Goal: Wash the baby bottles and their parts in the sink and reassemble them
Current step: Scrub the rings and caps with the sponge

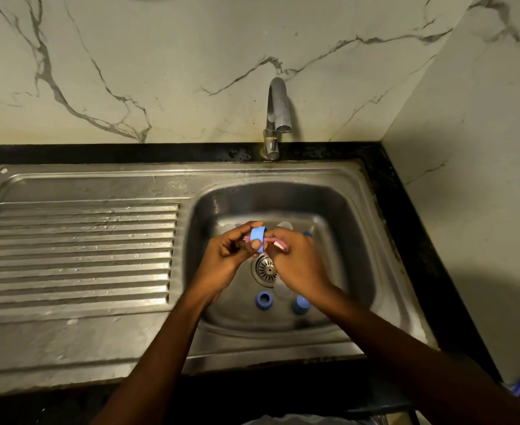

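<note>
**Inside scrub of a blue collar ring, over the basin**

The left hand (231, 256) pinches a blue collar ring (258, 239) between thumb and fingertips. It holds the ring on edge above the sink basin (344, 210), just far of the drain (264, 269). Gripping by the rim leaves the bore free.

The right hand (298, 262) is curled round a pink brush (278, 245). The tool is blurred, so "brush" is my reading. Pink shows on both sides of the ring, so the tool appears to pass through the bore. Judged step: scrubbing the ring's inner face. Working over the basin keeps drips in the sink.

A second blue ring (264, 300) lies flat on the basin floor, near of the drain. Another blue part (301, 305) sits to its right, partly hidden by the right wrist. Clear pieces (284, 225) lie at the far side, too blurred to name.

The tap (278, 111) reaches over the basin, with no stream visible. The ribbed drainboard (80, 250) lies to the left.

Judgement: still in the washing stage, since nothing in view is reassembled.
</note>
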